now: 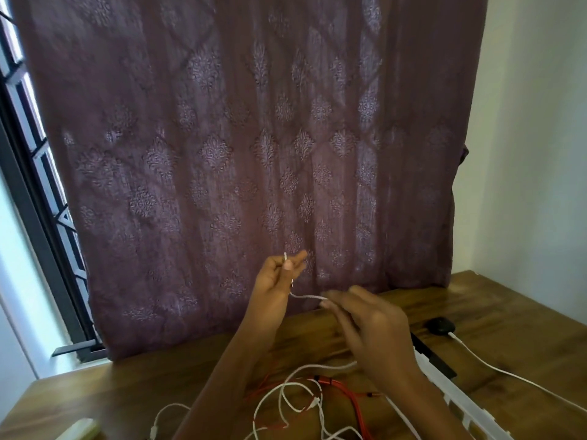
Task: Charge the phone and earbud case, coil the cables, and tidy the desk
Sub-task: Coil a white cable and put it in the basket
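A thin white cable hangs in a short slack span between the two hands, held above the wooden desk in front of a purple curtain. More white cable lies in loose loops on the desk below, tangled with a red cable. The left hand is raised, thumb and forefinger pinching the cable near its end. The right hand sits lower, its fingers stretched toward the cable and blurred, so I cannot tell whether it grips.
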The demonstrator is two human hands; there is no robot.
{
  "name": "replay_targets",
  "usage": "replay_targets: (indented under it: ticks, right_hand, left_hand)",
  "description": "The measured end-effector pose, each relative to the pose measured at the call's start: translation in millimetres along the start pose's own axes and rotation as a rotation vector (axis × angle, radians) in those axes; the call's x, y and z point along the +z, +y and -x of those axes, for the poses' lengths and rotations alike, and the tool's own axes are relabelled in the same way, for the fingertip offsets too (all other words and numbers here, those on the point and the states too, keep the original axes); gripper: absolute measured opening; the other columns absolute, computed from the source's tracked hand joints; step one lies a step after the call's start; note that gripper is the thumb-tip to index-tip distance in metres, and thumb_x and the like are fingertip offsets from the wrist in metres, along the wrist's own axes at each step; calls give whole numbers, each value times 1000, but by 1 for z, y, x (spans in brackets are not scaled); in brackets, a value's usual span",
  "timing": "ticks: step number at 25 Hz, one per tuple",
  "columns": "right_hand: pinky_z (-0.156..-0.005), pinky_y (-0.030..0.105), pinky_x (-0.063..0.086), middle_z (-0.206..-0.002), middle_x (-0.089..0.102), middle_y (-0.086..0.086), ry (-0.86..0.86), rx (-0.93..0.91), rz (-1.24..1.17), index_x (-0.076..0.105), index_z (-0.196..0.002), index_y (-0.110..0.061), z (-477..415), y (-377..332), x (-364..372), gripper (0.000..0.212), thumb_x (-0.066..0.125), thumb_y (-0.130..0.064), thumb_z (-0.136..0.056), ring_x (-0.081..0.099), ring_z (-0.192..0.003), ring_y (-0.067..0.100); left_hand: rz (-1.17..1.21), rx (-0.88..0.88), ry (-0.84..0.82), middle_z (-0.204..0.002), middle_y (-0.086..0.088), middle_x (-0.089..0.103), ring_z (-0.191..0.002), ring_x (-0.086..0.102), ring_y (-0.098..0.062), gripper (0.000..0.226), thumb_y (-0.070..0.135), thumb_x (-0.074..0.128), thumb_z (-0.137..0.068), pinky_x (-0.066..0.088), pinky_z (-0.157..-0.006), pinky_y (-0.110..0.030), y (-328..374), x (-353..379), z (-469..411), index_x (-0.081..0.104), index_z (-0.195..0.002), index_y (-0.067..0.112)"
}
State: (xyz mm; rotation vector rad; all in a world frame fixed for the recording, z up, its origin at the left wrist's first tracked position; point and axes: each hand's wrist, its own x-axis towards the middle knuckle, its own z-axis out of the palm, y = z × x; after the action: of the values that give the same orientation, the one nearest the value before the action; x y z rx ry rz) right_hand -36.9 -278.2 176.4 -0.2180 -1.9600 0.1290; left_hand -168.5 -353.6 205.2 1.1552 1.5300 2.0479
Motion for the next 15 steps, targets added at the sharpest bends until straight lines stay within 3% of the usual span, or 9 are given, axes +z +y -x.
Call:
replay_targets:
  ticks: [3,6,10,15]
  right_hand:
    - [-51,18,43,-62,57,-5,34,-182,5,74,-89,-22,-27,4,-8,22,55,-33,-87,52,-55,7]
    - [-56,15,41,-64,61,-8,-4,-240,-128,75,-86,-19,-57,8,-16,21,58,-31,-83,52,-61,2]
    - [-60,6,41,-68,60,-21,-129,-55,-388,76,-77,-15,-89,15,-15,11,73,-24,-73,56,-62,-6]
    - [-63,20,52,-64,70,-5,-232,229,-707,73,-69,-14,-106,27,-5,7,79,-11,-66,66,-65,12]
  left_hand:
    - [140,-78,-68,-91,-1,71,-88,68,-11,26,16,31,-97,55,-77,-24,1,4,6,55,-91,8]
    - [182,-134,-121,-66,-4,70,-58,66,-13,33,15,30,-98,55,-57,-21,6,11,13,58,-89,1]
    - [265,-204,-148,-46,-1,56,-36,43,-7,34,19,31,-96,36,-39,-15,15,19,17,57,-82,2]
    - [533,-264,-167,-41,4,38,-33,29,-3,32,29,40,-81,22,-38,-15,27,15,9,55,-86,1]
